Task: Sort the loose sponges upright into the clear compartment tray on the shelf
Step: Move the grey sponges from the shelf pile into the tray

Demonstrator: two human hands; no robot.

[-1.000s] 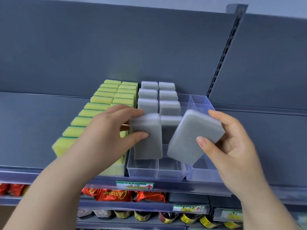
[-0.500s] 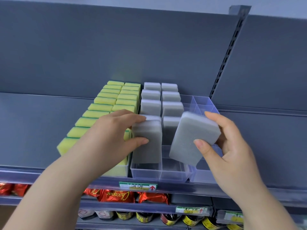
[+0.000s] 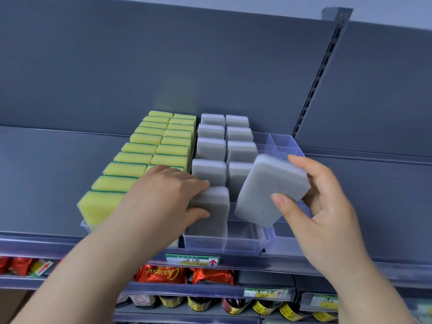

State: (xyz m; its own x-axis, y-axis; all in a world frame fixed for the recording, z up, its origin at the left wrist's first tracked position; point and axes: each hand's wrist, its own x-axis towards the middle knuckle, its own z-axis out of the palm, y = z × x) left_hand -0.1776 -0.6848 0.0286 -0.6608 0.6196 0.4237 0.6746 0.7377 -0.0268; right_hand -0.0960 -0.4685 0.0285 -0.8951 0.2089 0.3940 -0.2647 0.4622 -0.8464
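Bare hands [image 3: 163, 195], sleeveless forearms [image 3: 93, 265]

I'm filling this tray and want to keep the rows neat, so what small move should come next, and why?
Probably lower the tilted grey sponge in the right hand into the empty front compartment of the clear plastic tray, turning it upright. The left hand already has its grey sponge seated in the neighbouring slot.

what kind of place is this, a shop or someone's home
Most likely a shop aisle. The shelf edge carries a price label, the sponges stand in a clear tray in stocked rows, and the lower shelves hold red snack packets and jars.
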